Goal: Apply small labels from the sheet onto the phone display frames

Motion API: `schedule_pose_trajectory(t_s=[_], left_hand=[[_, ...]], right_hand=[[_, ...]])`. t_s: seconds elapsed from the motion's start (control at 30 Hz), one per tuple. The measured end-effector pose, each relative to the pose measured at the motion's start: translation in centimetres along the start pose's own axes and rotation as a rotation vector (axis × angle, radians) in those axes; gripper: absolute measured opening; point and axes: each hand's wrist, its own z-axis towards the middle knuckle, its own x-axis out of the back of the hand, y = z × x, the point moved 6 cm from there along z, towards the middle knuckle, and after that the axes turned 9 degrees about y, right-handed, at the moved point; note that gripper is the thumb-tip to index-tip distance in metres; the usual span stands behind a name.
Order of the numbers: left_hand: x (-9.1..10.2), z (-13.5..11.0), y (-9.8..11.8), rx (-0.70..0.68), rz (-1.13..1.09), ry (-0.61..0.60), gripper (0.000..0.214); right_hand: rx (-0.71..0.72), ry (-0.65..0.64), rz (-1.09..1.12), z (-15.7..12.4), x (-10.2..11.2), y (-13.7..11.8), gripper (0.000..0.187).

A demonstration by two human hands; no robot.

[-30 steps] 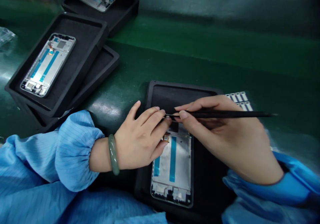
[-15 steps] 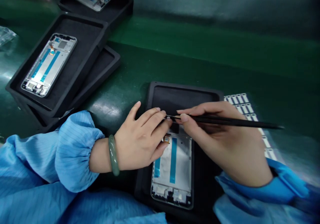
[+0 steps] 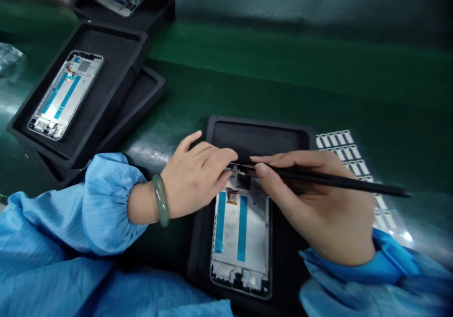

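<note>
Phone frame, top end partly beneath left hand, hold unclear, right hand above right edge, pinching black tweezers

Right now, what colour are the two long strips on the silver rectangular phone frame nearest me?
The two long strips are blue, best seen in the head view.

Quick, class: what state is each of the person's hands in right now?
Left hand: partly curled over the top end of the phone frame; whether it grips anything cannot be told.
Right hand: closed, holding black tweezers.
</note>
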Motion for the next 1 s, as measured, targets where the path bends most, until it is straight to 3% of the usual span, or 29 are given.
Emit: schedule_pose_trajectory(t_s=[0.13, 0.47, 0.8, 1.0], left_hand=[[-0.1, 0.2, -0.2, 0.015, -0.007, 0.007, 0.009], [-0.1, 0.2, -0.2, 0.004, -0.011, 0.028, 0.008], [-0.4, 0.7, -0.4, 0.021, -0.025, 0.01, 0.004], [-1.0, 1.3, -0.2, 0.021, 0.015, 0.014, 0.007]], right_hand=[[0.042, 0.072, -0.031, -0.1, 0.6, 0.0, 0.017], [0.125, -0.006, -0.059, -0.2, 0.2, -0.4, 0.019], [0.263, 0.051, -0.144, 0.0, 0.3, -1.6, 0.013], [0.274, 0.059, -0.172, 0.0, 0.2, -1.9, 0.012]])
